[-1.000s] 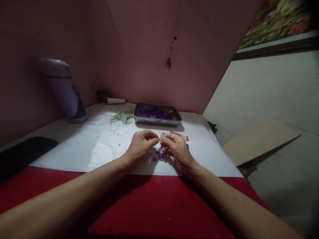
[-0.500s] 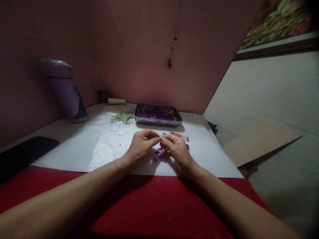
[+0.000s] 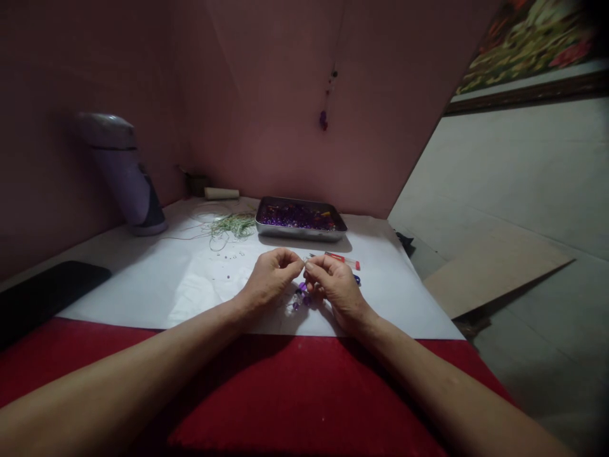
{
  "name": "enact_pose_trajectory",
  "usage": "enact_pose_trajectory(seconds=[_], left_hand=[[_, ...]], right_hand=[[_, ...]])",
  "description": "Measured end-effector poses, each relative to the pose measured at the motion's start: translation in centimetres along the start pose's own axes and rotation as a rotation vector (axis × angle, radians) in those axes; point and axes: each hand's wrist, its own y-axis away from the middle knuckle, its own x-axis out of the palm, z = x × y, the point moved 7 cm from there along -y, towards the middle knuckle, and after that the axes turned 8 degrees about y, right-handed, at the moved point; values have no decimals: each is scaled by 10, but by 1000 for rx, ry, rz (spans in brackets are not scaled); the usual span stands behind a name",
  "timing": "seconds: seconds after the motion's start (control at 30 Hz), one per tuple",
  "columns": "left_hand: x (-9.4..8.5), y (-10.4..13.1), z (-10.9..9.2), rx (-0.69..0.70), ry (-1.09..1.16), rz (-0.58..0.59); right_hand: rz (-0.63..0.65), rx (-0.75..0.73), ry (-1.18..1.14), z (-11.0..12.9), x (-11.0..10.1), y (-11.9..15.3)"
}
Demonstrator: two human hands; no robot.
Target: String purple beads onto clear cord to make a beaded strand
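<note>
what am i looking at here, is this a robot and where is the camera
No robot: these are one person's bare arms, seen from a camera worn on that person's head, looking forward and down. The left hand and right hand meet with fingertips pinched; whatever they hold is too small to make out. Purple beads show just below. On the white sheet are a metal tray with more beads and tangled green thread.
</note>
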Motion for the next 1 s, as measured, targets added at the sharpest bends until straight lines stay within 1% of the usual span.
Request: enact_pose_trajectory(seconds=[0.2, 0.47, 0.63, 0.8, 0.9, 1.0], left_hand=[[0, 0, 1, -10, 26, -1], [-5, 0, -3, -9, 81, -49], [0, 2, 0, -77, 180, 5], [0, 2, 1, -81, 192, 22], [-3, 2, 1, -84, 174, -9], [-9, 2, 2, -74, 114, -82]], right_hand=[[6, -48, 34, 0, 0, -1], [35, -109, 82, 1, 2, 0], [50, -107, 69, 2, 3, 0], [26, -74, 63, 3, 1, 1], [9, -64, 68, 4, 0, 1], [-17, -63, 55, 4, -2, 1]])
